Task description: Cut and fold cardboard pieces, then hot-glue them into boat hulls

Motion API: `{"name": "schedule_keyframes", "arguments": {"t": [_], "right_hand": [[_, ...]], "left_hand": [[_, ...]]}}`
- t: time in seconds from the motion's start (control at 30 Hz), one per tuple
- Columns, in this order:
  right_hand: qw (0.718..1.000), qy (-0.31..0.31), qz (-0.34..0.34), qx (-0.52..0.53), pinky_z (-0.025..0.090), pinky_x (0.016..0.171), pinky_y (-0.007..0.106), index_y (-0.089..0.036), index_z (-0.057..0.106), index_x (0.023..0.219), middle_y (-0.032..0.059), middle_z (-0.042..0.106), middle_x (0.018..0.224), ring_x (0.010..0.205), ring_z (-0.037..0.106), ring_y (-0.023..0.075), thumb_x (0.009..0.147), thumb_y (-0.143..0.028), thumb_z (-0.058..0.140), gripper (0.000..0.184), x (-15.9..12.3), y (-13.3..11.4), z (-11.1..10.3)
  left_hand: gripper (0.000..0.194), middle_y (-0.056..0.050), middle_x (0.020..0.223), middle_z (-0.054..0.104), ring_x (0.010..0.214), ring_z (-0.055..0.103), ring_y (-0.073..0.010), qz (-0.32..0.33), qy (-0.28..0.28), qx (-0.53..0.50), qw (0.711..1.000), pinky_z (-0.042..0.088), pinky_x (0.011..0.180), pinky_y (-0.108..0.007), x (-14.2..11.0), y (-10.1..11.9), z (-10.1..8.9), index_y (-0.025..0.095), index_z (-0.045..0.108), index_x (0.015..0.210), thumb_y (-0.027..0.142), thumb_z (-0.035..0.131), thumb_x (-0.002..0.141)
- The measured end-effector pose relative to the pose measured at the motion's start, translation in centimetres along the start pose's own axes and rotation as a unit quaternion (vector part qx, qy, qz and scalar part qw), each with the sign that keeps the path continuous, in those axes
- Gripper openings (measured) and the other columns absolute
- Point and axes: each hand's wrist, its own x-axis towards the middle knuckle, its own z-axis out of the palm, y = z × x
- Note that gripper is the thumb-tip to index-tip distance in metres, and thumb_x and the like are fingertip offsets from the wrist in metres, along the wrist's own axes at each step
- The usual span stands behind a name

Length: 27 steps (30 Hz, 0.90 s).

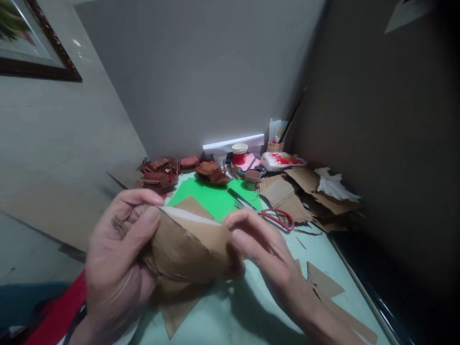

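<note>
A piece of brown cardboard (179, 249) is held up above the table between my two hands. Its layers are partly peeled apart, with a pale strip along the upper edge. My left hand (118, 258) pinches the left end between thumb and fingers. At the right end, my right hand (266, 258) is closed on the cardboard with thumb and forefinger. More cardboard pieces lie below and behind it, partly hidden. Just beyond my right hand are red-handled scissors (278, 219). A green sheet (215, 201) lies farther back on the table, with a dark-handled tool (237, 195) on it.
Stacks of reddish-brown pieces (158, 177) stand at the back left. A red paper cup (239, 154), a small jar (252, 180) and a tissue pack (282, 161) sit at the back. Cardboard piles (298, 191) lie right, near a black edge (359, 282) and scraps (323, 280).
</note>
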Motion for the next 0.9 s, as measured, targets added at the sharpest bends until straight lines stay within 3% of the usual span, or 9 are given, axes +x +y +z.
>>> {"name": "schedule_keyframes", "arguments": {"t": [0.1,0.3,0.4,0.5,0.67,0.9], "right_hand": [[1.000,-0.013,0.012,-0.014,0.041,0.061,0.020,-0.019,0.058,0.096,-0.0026,0.053,0.079,0.068,0.051,0.0101,0.095,-0.040,0.062,0.020,0.1,0.1,-0.1],[0.996,-0.076,0.032,-0.040,0.038,0.058,0.020,-0.019,0.067,0.097,-0.0012,0.058,0.082,0.068,0.051,0.0098,0.088,-0.036,0.070,0.019,-0.4,-0.5,0.0],[0.994,-0.077,0.064,-0.039,0.037,0.059,0.020,-0.018,0.068,0.085,-0.0019,0.057,0.076,0.068,0.049,0.0097,0.090,-0.032,0.066,0.015,-1.1,-1.3,0.7],[0.993,-0.067,0.094,-0.028,0.033,0.055,0.021,-0.018,0.059,0.072,-0.0040,0.051,0.064,0.061,0.044,0.0089,0.090,-0.035,0.064,0.026,-1.5,-1.9,1.5],[0.994,-0.062,0.062,-0.058,0.028,0.050,0.024,-0.019,0.053,0.064,-0.0037,0.049,0.060,0.056,0.041,0.0090,0.086,-0.037,0.064,0.031,-1.9,-2.4,2.2],[0.993,-0.018,0.010,-0.113,0.031,0.053,0.026,-0.019,0.050,0.061,-0.0033,0.042,0.055,0.053,0.038,0.0100,0.086,-0.037,0.064,0.034,-2.4,-2.3,2.2]], "left_hand": [[0.012,0.004,0.062,0.056,0.052,0.050,-0.0083,0.005,-0.001,-0.009,1.000,0.044,0.048,-0.015,-0.3,-0.1,0.1,0.023,0.068,0.085,0.024,0.077,0.077],[0.013,0.003,0.061,0.059,0.050,0.051,-0.0087,-0.019,-0.076,0.049,0.996,0.041,0.045,-0.016,-1.1,-0.1,-0.1,0.025,0.069,0.078,0.031,0.079,0.075],[0.016,0.002,0.059,0.058,0.049,0.051,-0.0098,-0.039,-0.088,0.091,0.991,0.040,0.044,-0.017,-1.9,-0.1,-0.4,0.025,0.069,0.075,0.037,0.080,0.073],[0.024,0.003,0.053,0.055,0.044,0.049,-0.0102,-0.087,-0.104,0.112,0.984,0.039,0.041,-0.017,-2.6,0.2,-0.9,0.026,0.067,0.074,0.044,0.081,0.070],[0.029,0.004,0.051,0.054,0.046,0.051,-0.0136,-0.131,-0.177,0.138,0.966,0.045,0.044,-0.020,-2.9,0.8,-1.7,0.032,0.063,0.093,0.047,0.078,0.073],[0.026,0.004,0.051,0.054,0.046,0.049,-0.0115,-0.135,-0.171,0.138,0.966,0.044,0.044,-0.018,-3.2,1.0,-0.9,0.029,0.067,0.088,0.046,0.079,0.072]]}}
